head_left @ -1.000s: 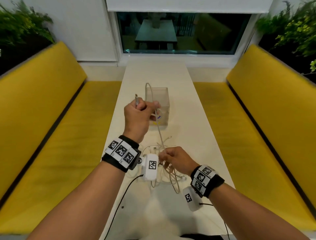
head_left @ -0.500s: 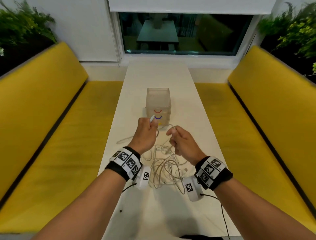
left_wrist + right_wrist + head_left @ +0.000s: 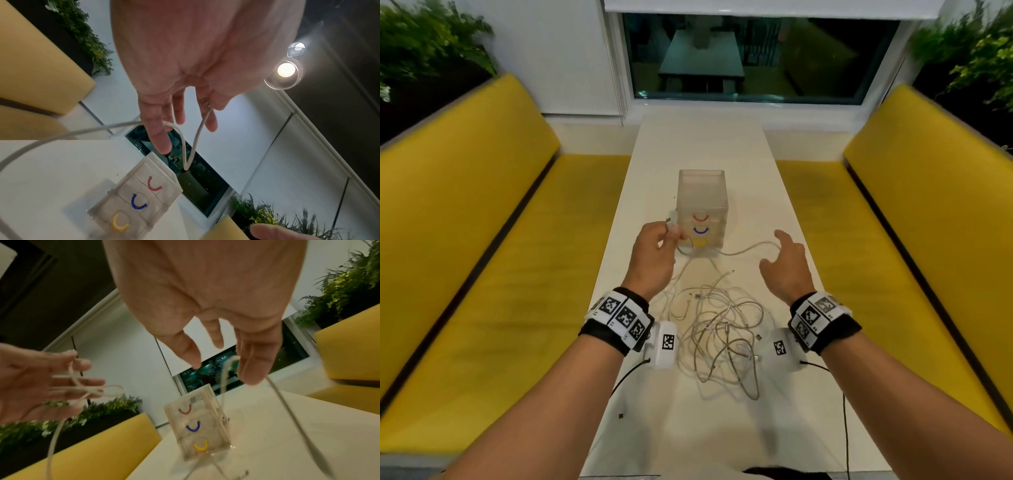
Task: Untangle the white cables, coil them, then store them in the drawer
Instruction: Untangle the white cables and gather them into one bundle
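A tangle of white cables (image 3: 719, 329) lies on the white table (image 3: 702, 144) between my wrists. My left hand (image 3: 671, 233) pinches one white cable (image 3: 743, 251) near its plug, just left of the drawer unit. In the left wrist view the cable (image 3: 197, 138) hangs in a loop from the left hand (image 3: 185, 123). That cable runs right to my right hand (image 3: 779, 246), which is open with the cable draped over its fingers (image 3: 252, 369). The translucent drawer unit (image 3: 702, 195) has red, blue and yellow handles, and its drawers look closed.
Yellow benches (image 3: 465, 240) (image 3: 928, 240) flank the narrow table on both sides. A dark window (image 3: 750, 58) lies beyond the far end. Thin black wires (image 3: 846, 428) trail from my wrist cameras over the near table edge.
My hands, close together half a second ago, have drawn apart. The right hand swung right and opened, pulling a cable span out in front of the drawer unit. The left hand rose slightly.
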{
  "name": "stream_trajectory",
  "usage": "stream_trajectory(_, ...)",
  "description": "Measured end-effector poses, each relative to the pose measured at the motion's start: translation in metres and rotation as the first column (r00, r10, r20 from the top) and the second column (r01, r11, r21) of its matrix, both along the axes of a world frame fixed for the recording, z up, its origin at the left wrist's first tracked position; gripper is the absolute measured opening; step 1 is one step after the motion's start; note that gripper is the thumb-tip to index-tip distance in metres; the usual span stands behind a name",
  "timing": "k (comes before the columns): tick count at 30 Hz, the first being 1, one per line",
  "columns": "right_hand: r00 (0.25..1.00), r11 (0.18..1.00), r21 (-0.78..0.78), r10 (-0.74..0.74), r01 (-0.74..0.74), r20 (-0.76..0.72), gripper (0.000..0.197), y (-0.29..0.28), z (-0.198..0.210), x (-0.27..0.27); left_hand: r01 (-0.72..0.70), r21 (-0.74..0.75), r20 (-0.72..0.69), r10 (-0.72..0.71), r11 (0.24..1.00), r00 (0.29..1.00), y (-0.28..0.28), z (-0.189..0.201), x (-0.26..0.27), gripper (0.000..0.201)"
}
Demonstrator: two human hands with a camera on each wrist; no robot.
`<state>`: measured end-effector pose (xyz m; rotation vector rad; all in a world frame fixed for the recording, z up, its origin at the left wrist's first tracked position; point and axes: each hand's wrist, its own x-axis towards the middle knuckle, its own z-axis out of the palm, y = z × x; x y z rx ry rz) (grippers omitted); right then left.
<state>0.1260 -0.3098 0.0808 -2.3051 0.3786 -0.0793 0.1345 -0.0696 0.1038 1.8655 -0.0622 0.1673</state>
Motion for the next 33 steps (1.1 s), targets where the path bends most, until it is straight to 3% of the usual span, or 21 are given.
stream_trajectory(3, 0.982, 0.999, -0.035, -0.034, 0.041, 0.183, 0.046, 0.016, -0.004, -0.016, 0.011, -0.037, -0.006, -0.011, 0.999, 1.0, 0.005, -0.006, 0.003, 0.03)
stream_trajectory(5, 0.964, 0.993, -0.047, 0.117, -0.109, 0.238, 0.033, 0.028, -0.008, -0.019, 0.033, -0.07, -0.019, -0.034, 0.997, 0.999, 0.005, -0.008, 0.004, 0.026)
stream_trajectory(8, 0.907, 0.905, -0.103, 0.419, -0.414, 0.043, 0.028, 0.048, -0.024, -0.018, 0.042, -0.05, 0.038, -0.04, 0.998, 0.998, 0.003, -0.01, 0.003, 0.022)
stream_trajectory(10, 0.853, 0.845, -0.124, 0.509, -0.521, -0.116, 0.032, 0.06, -0.043, -0.017, 0.038, -0.062, 0.04, -0.036, 0.997, 0.999, -0.001, -0.013, 0.003, 0.021)
stream_trajectory(13, 0.819, 0.819, -0.14, 0.512, -0.557, -0.259, 0.037, 0.068, -0.07, -0.013, 0.041, -0.12, 0.004, -0.041, 0.992, 0.999, -0.003, -0.015, 0.003, 0.022)
stream_trajectory(17, 0.812, 0.829, -0.142, 0.471, -0.541, -0.344, 0.051, 0.07, -0.09, 0.003, 0.028, -0.174, -0.047, -0.037, 0.984, 0.998, 0.001, -0.015, 0.001, 0.024)
stream_trajectory(22, 0.753, 0.818, 0.017, 0.538, -0.575, -0.38, 0.038, 0.07, -0.102, 0.019, 0.02, -0.151, -0.052, -0.028, 0.988, 0.998, 0.004, -0.017, 0.001, 0.025)
stream_trajectory(24, 0.839, 0.873, 0.069, 0.484, -0.483, -0.248, 0.028, 0.067, -0.103, 0.02, 0.029, -0.139, -0.051, -0.036, 0.99, 0.998, 0.005, -0.016, 0.001, 0.026)
stream_trajectory(26, 0.941, 0.929, 0.22, 0.324, -0.297, -0.099, 0.011, 0.063, -0.1, 0.021, 0.025, -0.133, -0.048, -0.031, 0.991, 0.998, 0.007, -0.015, 0.002, 0.026)
stream_trajectory(27, 0.97, 0.912, 0.352, 0.24, -0.211, -0.04, 0.003, 0.06, -0.097, 0.021, 0.012, -0.135, -0.046, -0.019, 0.991, 0.999, 0.008, -0.014, 0.003, 0.025)
stream_trajectory(29, 0.993, 0.802, 0.591, 0.118, -0.09, -0.008, 0.018, 0.053, -0.083, 0.02, -0.016, -0.141, -0.038, 0.01, 0.99, 0.999, 0.01, -0.014, 0.005, 0.025)
stream_trajectory(31, 0.994, 0.675, 0.735, 0.11, -0.059, -0.022, 0.034, 0.045, -0.063, 0.019, -0.032, -0.142, -0.022, 0.029, 0.989, 0.999, 0.012, -0.013, 0.007, 0.026)
stream_trajectory(33, 0.981, 0.572, 0.815, 0.191, -0.093, -0.022, 0.035, 0.035, -0.04, 0.016, -0.04, -0.145, -0.027, 0.036, 0.989, 0.999, 0.012, -0.013, 0.009, 0.028)
